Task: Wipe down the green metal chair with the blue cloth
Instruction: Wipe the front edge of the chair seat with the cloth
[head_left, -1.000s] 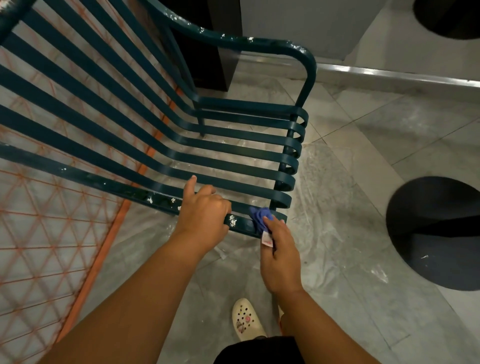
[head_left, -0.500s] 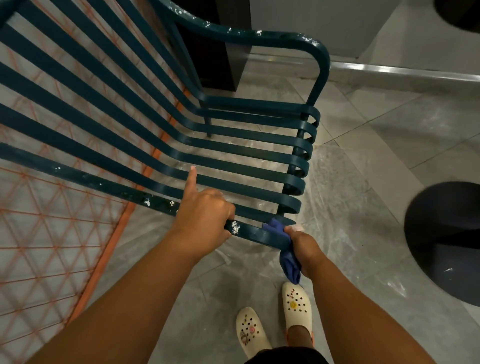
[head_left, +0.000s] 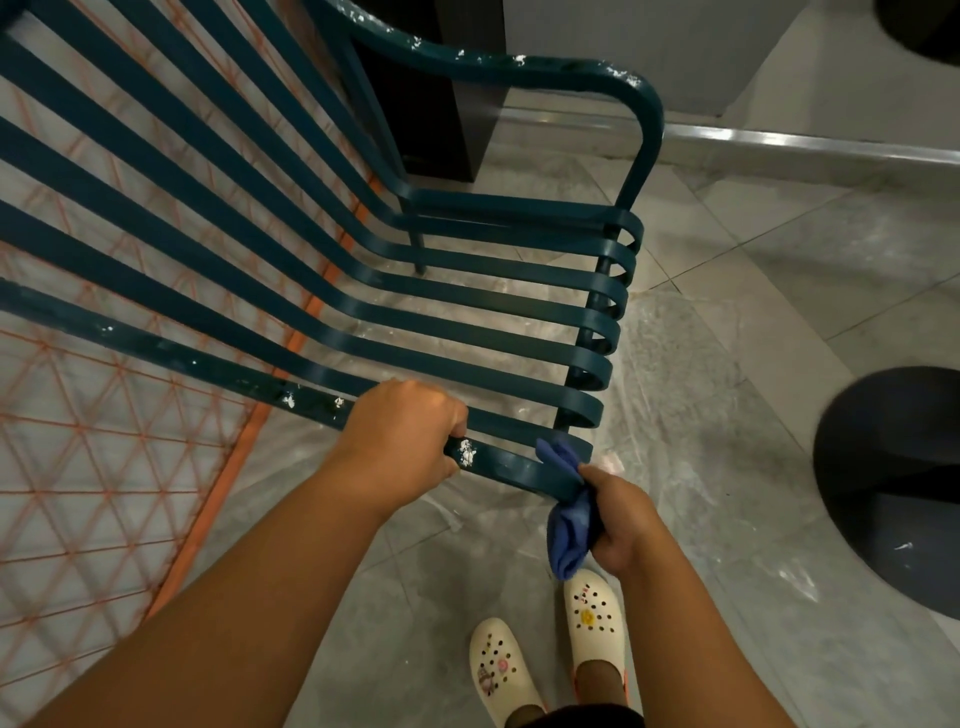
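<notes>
**A:** Head view, looking down: the green metal slatted chair (head_left: 467, 291) fills the upper left, and the left hand (head_left: 402, 436) is clenched around its nearest slat (head_left: 514, 467). Where's the cloth?

**B:** The crumpled blue fabric cloth (head_left: 569, 519) is bunched in the right hand (head_left: 621, 519), whose fingers are curled round it. Its top edge is pressed against the rounded end of that same slat; the rest hangs below the hand.

**A:** What worries you?

**B:** The white flecks of dried residue (head_left: 467, 451) sit on the slat between the two hands. I'd judge a loose, bunched cloth might skate over them rather than lift them. More specks show on the curved green armrest (head_left: 519, 67) and further up the slat beyond the left hand.

**A:** Anything else?

**B:** The chair looks tipped, so if the left grip loosens while the right pushes, it could swing or drop toward the cream perforated clogs (head_left: 545, 660) below. The floor carries thin clear plastic sheeting (head_left: 691, 415), which could slide underfoot. The dangling tail of cloth might also snag on a curled slat end.
</notes>
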